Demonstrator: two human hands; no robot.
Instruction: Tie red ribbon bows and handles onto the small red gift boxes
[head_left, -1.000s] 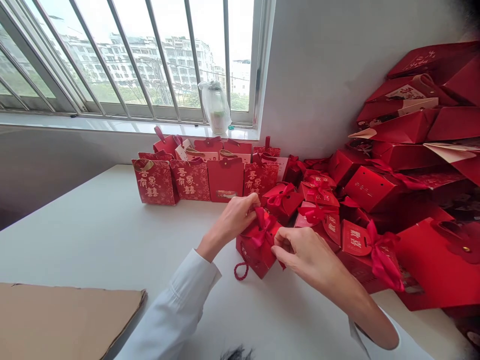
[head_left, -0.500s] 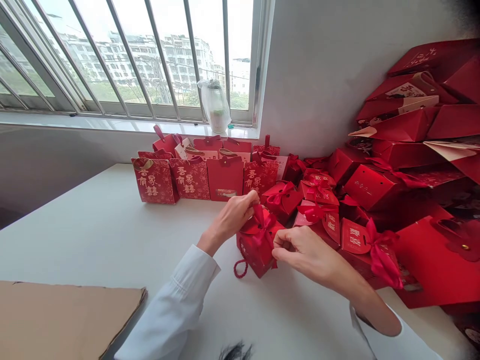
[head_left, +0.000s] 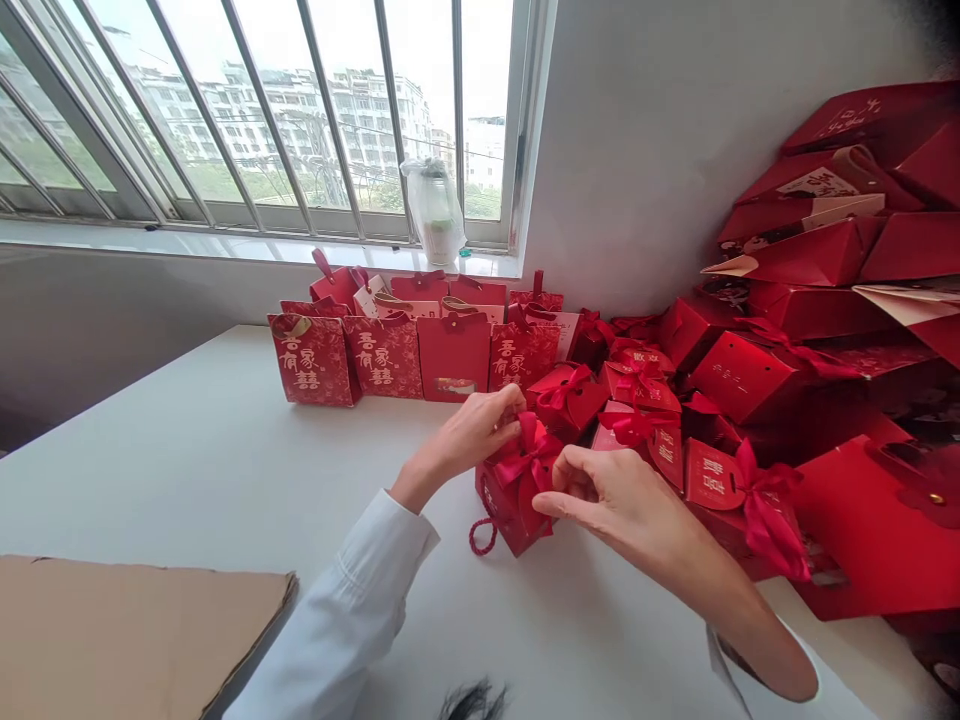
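Note:
A small red gift box (head_left: 517, 515) stands on the white table, a red satin ribbon bow (head_left: 531, 455) tied on its top. From its near left side hangs a braided red cord loop (head_left: 484, 537). My left hand (head_left: 480, 428) reaches in from the left, its bent fingertips closed at the bow's upper left loop. On the other side, my right hand (head_left: 600, 490) is at the right of the bow, thumb stretched toward the box and index finger curled, with a gap between them. The far side of the box is partly hidden by the hands.
Red paper bags (head_left: 382, 355) stand in rows by the wall under the barred window. Ribboned boxes (head_left: 712, 475) and stacked red bags (head_left: 832, 240) crowd the right. A cardboard sheet (head_left: 142, 635) lies front left. A bagged jar (head_left: 435, 215) sits on the sill.
My right hand has shifted slightly left and its thumb and index finger have parted. The bow's loops look fuller. My left hand stays by the bow.

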